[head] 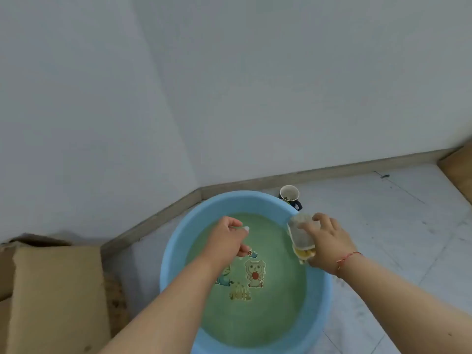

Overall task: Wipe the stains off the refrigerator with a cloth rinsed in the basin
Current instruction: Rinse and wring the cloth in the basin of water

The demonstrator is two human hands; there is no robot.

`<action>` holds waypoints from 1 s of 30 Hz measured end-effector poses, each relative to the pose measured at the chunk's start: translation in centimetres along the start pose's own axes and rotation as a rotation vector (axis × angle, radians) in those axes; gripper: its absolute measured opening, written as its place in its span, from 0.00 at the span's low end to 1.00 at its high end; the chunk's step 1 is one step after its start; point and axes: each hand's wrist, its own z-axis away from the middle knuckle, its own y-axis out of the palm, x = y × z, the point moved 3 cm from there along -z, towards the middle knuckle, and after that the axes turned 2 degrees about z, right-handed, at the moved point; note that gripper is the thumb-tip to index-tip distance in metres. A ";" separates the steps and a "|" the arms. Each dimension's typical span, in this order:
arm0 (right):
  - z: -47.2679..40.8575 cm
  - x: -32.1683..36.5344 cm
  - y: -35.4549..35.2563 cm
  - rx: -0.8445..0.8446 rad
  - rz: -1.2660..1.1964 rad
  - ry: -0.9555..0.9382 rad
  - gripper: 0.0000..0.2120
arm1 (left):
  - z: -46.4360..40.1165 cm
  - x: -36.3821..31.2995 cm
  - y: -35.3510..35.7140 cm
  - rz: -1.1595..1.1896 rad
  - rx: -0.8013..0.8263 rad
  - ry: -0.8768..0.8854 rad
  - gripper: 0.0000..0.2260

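Note:
A round blue basin (178, 238) stands on the floor, filled with greenish water over cartoon pictures on its bottom. My right hand (324, 241) grips a pale, folded cloth (301, 235) with a yellow underside at the basin's right rim. My left hand (229, 238) hovers over the water in the basin's middle, its fingers curled closed with nothing in them. The refrigerator is not in view.
A white-and-dark mug (290, 196) stands on the tiled floor just behind the basin. Flattened cardboard (56, 297) lies at the left. A grey wall corner with a skirting board runs behind. More cardboard (459, 167) shows at the far right.

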 end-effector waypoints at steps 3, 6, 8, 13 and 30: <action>-1.2 -1.8 2.1 -0.060 -0.059 0.074 0.30 | -2.1 1.2 1.6 -0.045 0.022 0.056 0.08; -2.5 -2.8 3.9 -0.187 -0.120 0.083 0.21 | -3.9 2.1 3.1 -0.067 0.050 0.102 0.07; -3.2 -2.6 4.6 -0.335 -0.138 0.043 0.14 | -4.8 3.0 3.9 -0.056 0.066 0.135 0.07; -4.9 -1.9 3.7 -0.364 -0.093 0.043 0.11 | -5.6 4.9 4.8 0.048 0.104 0.103 0.06; -3.6 7.7 0.0 -0.034 -1.512 -0.082 0.11 | -3.7 4.6 2.6 0.198 0.189 0.246 0.13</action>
